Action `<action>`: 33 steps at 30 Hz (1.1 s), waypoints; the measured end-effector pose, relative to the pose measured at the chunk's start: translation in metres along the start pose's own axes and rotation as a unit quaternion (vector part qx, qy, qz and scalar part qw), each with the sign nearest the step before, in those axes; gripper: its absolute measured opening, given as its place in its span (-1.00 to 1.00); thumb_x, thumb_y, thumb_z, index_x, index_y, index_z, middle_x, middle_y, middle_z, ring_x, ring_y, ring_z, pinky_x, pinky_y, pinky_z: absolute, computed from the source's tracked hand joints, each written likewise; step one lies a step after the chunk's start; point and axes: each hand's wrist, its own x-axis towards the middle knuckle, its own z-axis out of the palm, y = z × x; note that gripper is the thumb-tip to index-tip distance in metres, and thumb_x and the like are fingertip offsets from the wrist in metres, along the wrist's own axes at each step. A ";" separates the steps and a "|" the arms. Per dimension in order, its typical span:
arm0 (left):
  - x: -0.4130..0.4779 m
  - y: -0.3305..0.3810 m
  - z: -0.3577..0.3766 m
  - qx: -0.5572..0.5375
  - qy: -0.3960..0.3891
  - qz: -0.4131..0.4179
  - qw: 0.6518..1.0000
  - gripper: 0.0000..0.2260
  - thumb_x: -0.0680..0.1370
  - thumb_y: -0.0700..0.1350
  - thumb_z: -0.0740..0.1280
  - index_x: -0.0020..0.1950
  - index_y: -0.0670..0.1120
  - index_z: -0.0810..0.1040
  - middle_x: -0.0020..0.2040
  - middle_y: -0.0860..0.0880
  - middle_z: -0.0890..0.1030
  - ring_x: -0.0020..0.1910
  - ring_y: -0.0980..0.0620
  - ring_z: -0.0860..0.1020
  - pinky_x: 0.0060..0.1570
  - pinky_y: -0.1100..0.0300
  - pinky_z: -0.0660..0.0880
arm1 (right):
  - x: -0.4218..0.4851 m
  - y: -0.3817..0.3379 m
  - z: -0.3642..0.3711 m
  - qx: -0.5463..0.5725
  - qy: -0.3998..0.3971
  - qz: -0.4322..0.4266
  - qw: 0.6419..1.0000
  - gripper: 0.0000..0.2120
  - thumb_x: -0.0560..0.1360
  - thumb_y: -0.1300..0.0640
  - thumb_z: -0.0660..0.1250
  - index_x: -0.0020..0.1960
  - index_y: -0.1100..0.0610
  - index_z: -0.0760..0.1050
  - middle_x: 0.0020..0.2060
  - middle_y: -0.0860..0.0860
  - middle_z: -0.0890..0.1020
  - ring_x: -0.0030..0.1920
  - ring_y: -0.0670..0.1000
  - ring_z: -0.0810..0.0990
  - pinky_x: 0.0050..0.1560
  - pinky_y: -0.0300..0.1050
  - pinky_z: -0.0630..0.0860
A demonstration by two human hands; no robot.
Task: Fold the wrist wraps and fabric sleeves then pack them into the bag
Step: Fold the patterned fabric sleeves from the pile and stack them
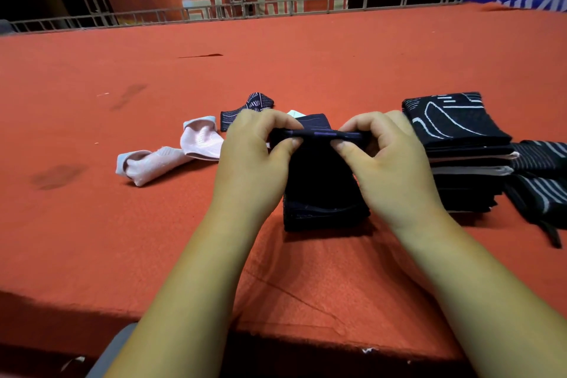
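Fingers (287, 144) of left hand (254, 163) and right hand (391, 166) pinch the dark sleeve (322, 190) beside a folded stack (460, 138).

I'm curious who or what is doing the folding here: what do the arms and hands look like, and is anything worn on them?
These are a person's own two arms. The left hand and right hand are bare: no gloves, and no rings on the fingers that show. The left forearm and right forearm are uncovered, with no sleeve, watch or band in view.
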 end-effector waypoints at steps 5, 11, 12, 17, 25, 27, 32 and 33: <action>0.001 0.000 -0.005 -0.014 -0.055 -0.017 0.998 -0.91 0.67 -0.05 0.40 0.09 -0.02 0.52 0.03 0.10 0.57 0.02 0.16 0.51 0.01 0.24 0.41 | 0.004 -0.003 -0.006 0.021 -0.029 0.010 0.999 -0.90 0.63 0.09 0.44 0.07 -0.06 0.54 0.02 -0.20 0.55 0.09 -0.18 0.54 0.22 -0.24 0.45; 0.002 -0.008 0.010 -0.135 -0.046 -0.152 0.978 -0.79 0.59 0.15 0.43 0.09 0.05 0.60 -0.02 0.08 0.75 0.02 0.04 0.71 0.12 -0.12 0.62 | 0.006 -0.001 0.000 0.144 -0.047 0.157 0.976 -0.90 0.65 -0.05 0.40 0.13 -0.07 0.59 -0.01 -0.11 0.76 0.03 -0.10 0.73 0.19 0.09 0.64; 0.002 -0.009 0.013 -0.138 -0.039 -0.169 0.975 -0.79 0.60 0.14 0.44 0.11 0.04 0.62 0.00 0.07 0.75 0.04 0.03 0.72 0.15 -0.13 0.63 | 0.006 -0.002 0.000 0.146 -0.046 0.180 0.972 -0.86 0.65 -0.07 0.41 0.16 -0.06 0.59 -0.02 -0.10 0.77 0.01 -0.11 0.75 0.16 0.07 0.66; 0.003 -0.015 0.015 -0.189 -0.017 -0.235 0.953 -0.79 0.67 0.02 0.44 0.09 -0.12 0.69 -0.02 -0.08 0.77 -0.04 -0.01 0.73 -0.03 0.03 0.62 | 0.005 0.000 -0.006 0.183 -0.174 0.292 0.922 -0.61 0.59 -0.05 0.51 0.32 -0.01 0.45 0.00 -0.02 0.75 -0.28 0.02 0.75 -0.40 -0.03 0.61; 0.001 -0.011 0.012 -0.329 -0.044 -0.268 0.904 -0.60 0.52 -0.34 0.54 0.32 -0.17 0.56 0.09 -0.03 0.76 0.07 0.03 0.75 -0.01 0.13 0.66 | 0.007 0.020 0.000 0.109 -0.070 0.219 0.967 -0.50 0.64 0.09 0.44 0.51 -0.04 0.35 0.05 -0.08 0.71 -0.41 0.09 0.70 -0.34 -0.05 0.56; 0.000 -0.016 0.014 -0.231 -0.051 -0.226 0.945 -0.54 0.49 -0.30 0.58 0.33 -0.05 0.57 0.20 0.03 0.69 0.11 0.17 0.71 0.04 0.18 0.66 | 0.006 0.024 0.001 0.059 -0.064 0.194 0.977 -0.45 0.65 0.09 0.42 0.57 -0.05 0.31 0.09 -0.13 0.67 -0.40 0.00 0.69 -0.32 -0.11 0.59; -0.002 -0.021 0.020 -0.145 -0.065 -0.197 0.967 -0.51 0.46 -0.32 0.58 0.33 -0.01 0.59 0.26 0.11 0.66 0.08 0.14 0.72 0.12 0.09 0.66 | 0.001 0.030 0.001 -0.073 -0.080 0.101 0.989 -0.49 0.63 0.11 0.42 0.54 -0.10 0.42 0.30 -0.05 0.63 0.24 -0.06 0.58 0.26 -0.22 0.41; -0.002 -0.021 0.020 -0.130 -0.068 -0.197 0.969 -0.52 0.46 -0.31 0.58 0.32 -0.02 0.60 0.24 0.11 0.67 0.04 0.16 0.72 0.05 0.14 0.65 | 0.001 0.032 0.001 -0.096 -0.094 0.090 0.987 -0.54 0.63 0.11 0.41 0.50 -0.11 0.46 0.29 -0.05 0.63 0.21 -0.10 0.55 0.23 -0.27 0.36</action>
